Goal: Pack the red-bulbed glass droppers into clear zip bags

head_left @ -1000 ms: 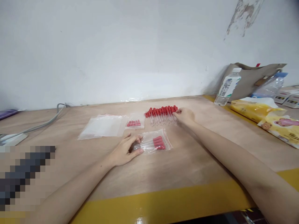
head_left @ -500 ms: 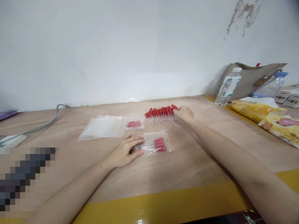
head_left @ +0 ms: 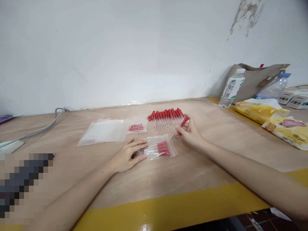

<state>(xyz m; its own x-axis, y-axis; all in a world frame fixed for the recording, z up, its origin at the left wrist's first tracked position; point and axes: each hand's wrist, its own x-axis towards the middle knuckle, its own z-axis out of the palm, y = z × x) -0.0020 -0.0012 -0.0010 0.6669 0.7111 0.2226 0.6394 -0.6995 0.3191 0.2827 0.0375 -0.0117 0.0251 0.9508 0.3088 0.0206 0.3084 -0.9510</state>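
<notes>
A clear zip bag [head_left: 151, 150] lies in front of me with several red-bulbed droppers inside, their bulbs toward the right, zipped end. My left hand [head_left: 127, 156] holds the bag's left end, thumb at the lower edge and fingers at the upper. In my right hand [head_left: 190, 131] is a single dropper [head_left: 184, 121], pinched with its red bulb up and its thin clear tip slanting down-left toward the bag's zipped end. Behind the bag lies a row of loose droppers [head_left: 166, 115], red bulbs toward the wall.
Another filled zip bag [head_left: 137, 125] lies left of the row, beside a stack of flat clear bags [head_left: 102, 131]. A water bottle [head_left: 232, 88], a grey bag [head_left: 252, 78] and yellow packets [head_left: 262, 110] stand or lie at right. A grey cable [head_left: 45, 128] runs along the left.
My right hand has drawn back from the right end of the dropper row toward the zip bag, with one dropper in it. My left hand stays on the bag.
</notes>
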